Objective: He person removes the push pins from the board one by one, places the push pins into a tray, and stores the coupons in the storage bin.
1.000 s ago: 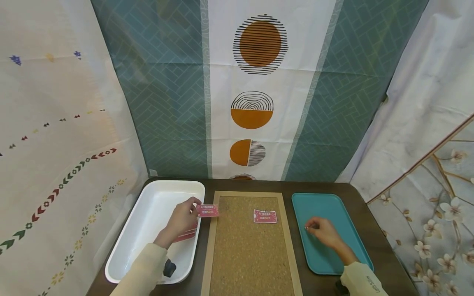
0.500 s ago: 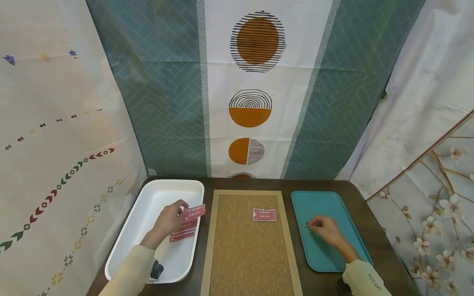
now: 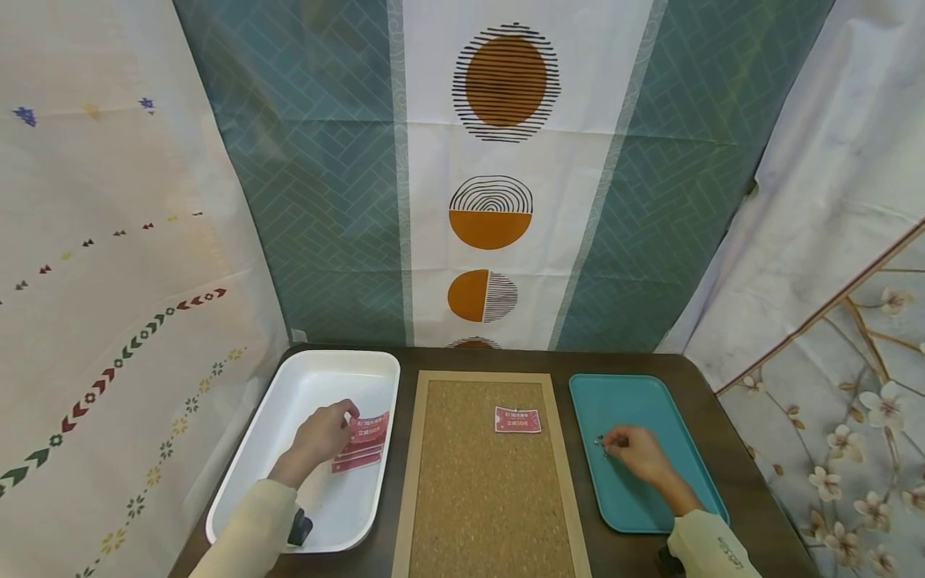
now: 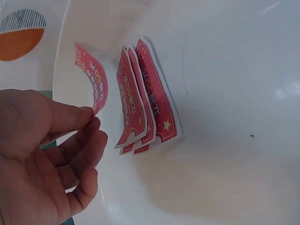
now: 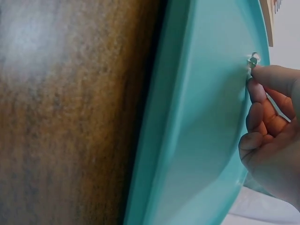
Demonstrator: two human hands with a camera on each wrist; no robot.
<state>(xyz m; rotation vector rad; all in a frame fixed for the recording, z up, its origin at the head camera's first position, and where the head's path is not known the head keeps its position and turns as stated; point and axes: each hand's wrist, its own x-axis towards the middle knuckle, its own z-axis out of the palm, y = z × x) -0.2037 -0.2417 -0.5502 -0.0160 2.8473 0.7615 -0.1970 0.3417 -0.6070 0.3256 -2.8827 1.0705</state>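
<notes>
Over the right part of the white tray (image 3: 249, 449), my left hand (image 3: 318, 437) pinches one red coupon (image 4: 96, 82) between thumb and index finger. That coupon bends in a curve. Beside it, several more red coupons (image 4: 152, 93) lie in an overlapping pile on the tray floor. My right hand (image 3: 639, 453) is over the teal tray (image 3: 625, 393), its thumb and index finger pinching a small clear push pin (image 5: 253, 59). Fingertips partly hide the pin. Another red coupon (image 3: 517, 421) is fixed near the top right of the cork board (image 3: 484, 482).
The wood-framed cork board lies between the two trays on a dark wooden table (image 3: 560, 449). Patterned cloths (image 3: 332, 201) hang behind and at both sides. A dark object (image 3: 299, 527) shows at the left wrist.
My left hand has moved left and down with its coupon, from the cork board's edge back over the pile in the white tray. My right hand has shifted only slightly over the teal tray.
</notes>
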